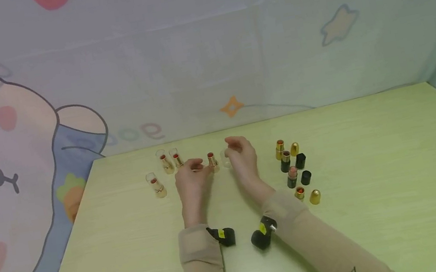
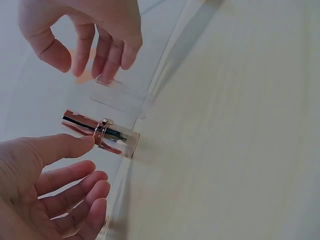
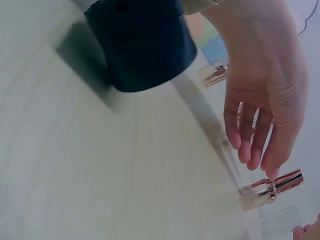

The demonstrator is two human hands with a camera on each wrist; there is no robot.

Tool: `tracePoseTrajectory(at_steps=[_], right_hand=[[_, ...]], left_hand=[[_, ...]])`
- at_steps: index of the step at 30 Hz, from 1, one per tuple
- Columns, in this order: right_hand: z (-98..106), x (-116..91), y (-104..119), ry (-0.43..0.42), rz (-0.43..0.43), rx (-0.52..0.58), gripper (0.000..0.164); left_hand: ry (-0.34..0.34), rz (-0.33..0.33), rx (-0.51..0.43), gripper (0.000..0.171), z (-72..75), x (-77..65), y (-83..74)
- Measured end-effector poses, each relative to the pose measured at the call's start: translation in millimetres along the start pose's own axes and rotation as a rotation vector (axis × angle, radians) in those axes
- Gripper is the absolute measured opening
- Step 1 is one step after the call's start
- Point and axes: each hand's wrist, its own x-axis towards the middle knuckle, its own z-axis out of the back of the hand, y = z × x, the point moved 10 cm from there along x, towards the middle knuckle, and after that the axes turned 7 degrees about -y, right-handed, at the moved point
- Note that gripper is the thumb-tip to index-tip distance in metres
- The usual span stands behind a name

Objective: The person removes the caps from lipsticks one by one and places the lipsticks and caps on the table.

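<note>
A gold lipstick (image 1: 212,162) with a red tip and a clear base stands upright, uncapped, near the table's far side. My left hand (image 1: 192,183) is at its left; in the left wrist view the thumb (image 2: 85,145) touches the lipstick's middle ring, while the other fingers are loosely bent away from it. Just right of the lipstick stands a clear cap (image 2: 120,99). My right hand (image 1: 244,160) is beside that cap, fingers bent downward and apart from the thumb. Its fingertips overlap the cap's top edge; whether they touch it I cannot tell.
On the left stand three more gold lipsticks (image 1: 159,189), each with a clear cap (image 1: 151,178) next to it. To the right is a column of gold and black lipsticks (image 1: 285,163) with their caps (image 1: 300,161) alongside. A printed cloth (image 1: 190,73) hangs behind the table (image 1: 382,185).
</note>
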Motion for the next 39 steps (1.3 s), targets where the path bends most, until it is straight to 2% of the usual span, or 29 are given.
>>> tracePoseTrajectory(at_steps=[4, 8, 16, 19, 21, 25, 31, 39], right_hand=[[-1.7, -0.1, 10.5, -0.009, 0.019, 0.006, 0.039], [-4.5, -0.3, 17.8, -0.002, 0.028, 0.005, 0.039], [-14.6, -3.0, 36.5, 0.035, 0.093, 0.009, 0.036], [-21.8, -6.2, 43.8, 0.086, 0.124, 0.009, 0.038], [-29.0, -8.8, 48.4, 0.142, 0.153, 0.005, 0.038], [-44.6, -14.3, 57.3, 0.248, 0.23, -0.033, 0.037], [-64.6, -21.6, 64.1, 0.335, 0.308, -0.109, 0.034], [-86.0, -26.9, 63.0, 0.406, 0.317, -0.166, 0.035]], left_hand=[[-0.026, 0.011, -0.001, 0.034, 8.7, 0.0, 0.7], [-0.083, -0.001, 0.006, 0.03, 19.3, 0.5, 0.1], [-0.314, -0.076, -0.078, 0.021, 45.5, -0.3, -9.6], [-0.395, -0.088, -0.069, 0.02, 52.9, -1.7, -12.0], [-0.426, -0.082, -0.054, 0.019, 55.4, -2.7, -11.9], [-0.436, -0.067, -0.004, 0.019, 55.8, -3.9, -10.2], [-0.43, -0.059, 0.032, 0.02, 54.7, -2.8, -4.9], [-0.402, -0.017, 0.01, 0.027, 52.9, 1.3, 4.1]])
